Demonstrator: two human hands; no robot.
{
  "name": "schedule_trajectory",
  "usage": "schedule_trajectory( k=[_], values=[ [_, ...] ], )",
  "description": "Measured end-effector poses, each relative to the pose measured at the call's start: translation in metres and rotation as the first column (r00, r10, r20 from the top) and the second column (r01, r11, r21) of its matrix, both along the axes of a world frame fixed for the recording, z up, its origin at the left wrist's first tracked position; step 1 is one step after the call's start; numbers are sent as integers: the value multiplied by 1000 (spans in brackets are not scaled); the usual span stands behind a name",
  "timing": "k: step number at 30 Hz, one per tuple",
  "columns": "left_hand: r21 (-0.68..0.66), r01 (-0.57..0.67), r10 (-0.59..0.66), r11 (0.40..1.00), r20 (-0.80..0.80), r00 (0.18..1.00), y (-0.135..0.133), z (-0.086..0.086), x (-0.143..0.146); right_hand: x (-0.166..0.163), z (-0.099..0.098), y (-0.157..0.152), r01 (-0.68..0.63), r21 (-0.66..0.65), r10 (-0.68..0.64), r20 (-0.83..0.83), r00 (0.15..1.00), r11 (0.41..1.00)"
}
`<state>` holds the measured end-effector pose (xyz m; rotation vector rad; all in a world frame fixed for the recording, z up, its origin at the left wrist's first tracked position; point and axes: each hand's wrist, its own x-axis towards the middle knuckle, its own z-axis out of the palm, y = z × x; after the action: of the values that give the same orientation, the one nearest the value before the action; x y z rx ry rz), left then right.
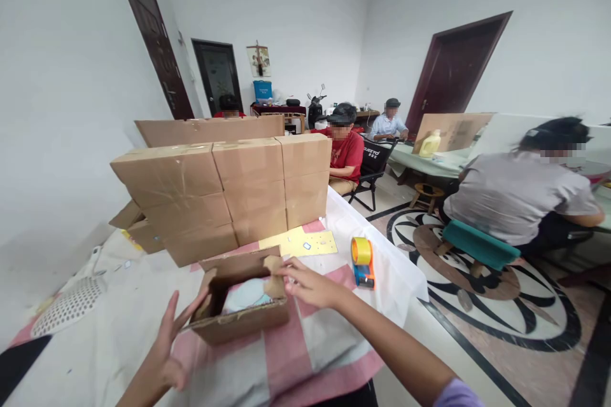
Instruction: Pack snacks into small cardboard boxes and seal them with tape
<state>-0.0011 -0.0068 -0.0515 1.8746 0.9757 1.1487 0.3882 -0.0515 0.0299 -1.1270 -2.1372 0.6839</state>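
Observation:
A small open cardboard box (243,329) stands in front of me on the tablecloth. Inside it lies a pale, light-blue rounded item (245,294), whose kind I cannot make out. My right hand (308,284) pinches the box's right end flap (273,275) between thumb and fingers. At the left end, my left hand (165,346) has its fingers spread, with the fingertips against the left flap and nothing gripped. To the right of the box, a tape dispenser with a yellow roll of tape (361,251) rests near the table's edge.
Stacked closed cardboard boxes (258,187) form a wall behind the open box. A yellow sheet (300,243) lies at their foot. On the left is a white perforated item (69,305). Several people sit beyond, one in a red shirt (351,156), one in grey (506,187).

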Motion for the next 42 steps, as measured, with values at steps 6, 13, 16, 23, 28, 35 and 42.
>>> schedule_trajectory(
  k=[6,13,16,23,28,35,42],
  values=[
    [-60,-343,343,938,-10,939,0,11,31,-15,-16,7,64,-20,-63,78,995,998],
    [208,-401,428,892,-105,898,16,13,45,-29,-28,35,148,-35,-145,-509,848,988],
    [211,-379,401,901,-74,913,16,17,46,-30,-26,36,129,139,-49,-473,880,982],
    [88,-320,331,943,-179,926,4,26,47,-33,-24,69,324,86,-275,-352,895,942],
    [262,-151,271,953,-524,807,0,35,43,-36,-35,87,327,-42,-316,-392,864,944],
    [452,85,299,888,-708,640,4,41,37,-31,-21,58,222,76,-168,-435,885,972],
    [575,95,409,813,-680,608,0,56,45,-22,-18,35,53,184,-4,-261,965,982]
  ],
)
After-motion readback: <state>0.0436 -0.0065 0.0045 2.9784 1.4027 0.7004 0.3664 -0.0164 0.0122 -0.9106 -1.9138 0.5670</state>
